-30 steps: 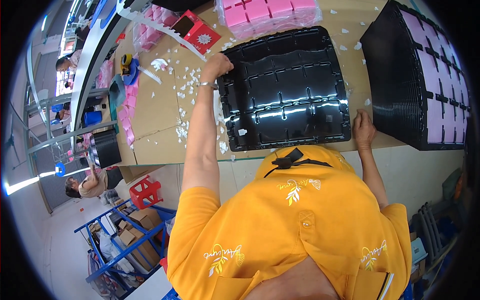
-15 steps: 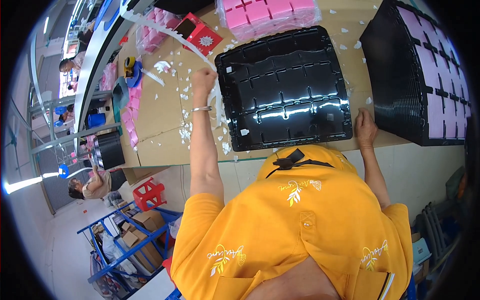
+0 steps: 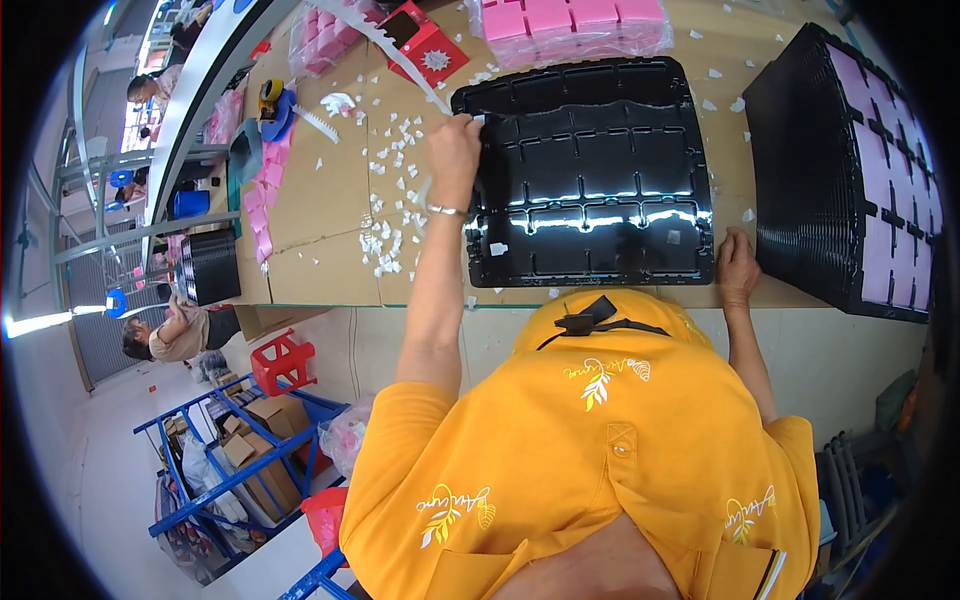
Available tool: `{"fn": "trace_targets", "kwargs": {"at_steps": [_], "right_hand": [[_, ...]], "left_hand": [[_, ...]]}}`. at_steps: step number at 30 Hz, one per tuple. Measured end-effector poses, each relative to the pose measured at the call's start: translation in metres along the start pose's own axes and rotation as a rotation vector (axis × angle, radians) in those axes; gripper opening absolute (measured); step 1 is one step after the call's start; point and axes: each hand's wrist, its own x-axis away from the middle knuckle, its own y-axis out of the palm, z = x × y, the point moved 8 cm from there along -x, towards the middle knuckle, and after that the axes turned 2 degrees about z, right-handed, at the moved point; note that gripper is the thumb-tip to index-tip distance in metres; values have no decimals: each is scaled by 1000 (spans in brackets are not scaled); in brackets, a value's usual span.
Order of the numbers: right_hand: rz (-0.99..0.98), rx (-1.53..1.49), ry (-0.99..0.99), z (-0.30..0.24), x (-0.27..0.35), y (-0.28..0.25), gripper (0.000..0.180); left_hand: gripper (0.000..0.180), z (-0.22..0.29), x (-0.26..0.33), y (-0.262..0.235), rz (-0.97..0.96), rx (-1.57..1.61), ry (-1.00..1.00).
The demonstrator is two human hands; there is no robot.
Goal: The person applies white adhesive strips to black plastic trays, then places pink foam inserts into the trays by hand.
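The left hand (image 3: 455,152) bunches its fingers at the black tray's (image 3: 620,165) far left corner, by a white piece (image 3: 479,118); the right hand (image 3: 738,266) rests right of the tray, its grip impossible to tell. The table (image 3: 310,205) lies beneath the tray; the tray stack (image 3: 805,170) stands to its right, pink foam (image 3: 570,20) beyond it, a red box (image 3: 437,58) beyond its left corner, white scraps (image 3: 384,242) to its left.

Couldn't really tell what, if anything, the left hand (image 3: 454,155) was pinching, closed fist hid it. Top edge also chopped off the pink foam block (image 3: 572,20) and jagged white strip (image 3: 384,42).
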Motion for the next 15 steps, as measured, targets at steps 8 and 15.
{"fn": "trace_targets", "kwargs": {"at_steps": [8,15], "right_hand": [[-27,-21,23,1,2,1,15],[-1,-41,12,1,5,-4,15]], "left_hand": [[19,-11,-5,39,-146,-102,-202],[22,-45,8,38,-165,-159,-274]]}}
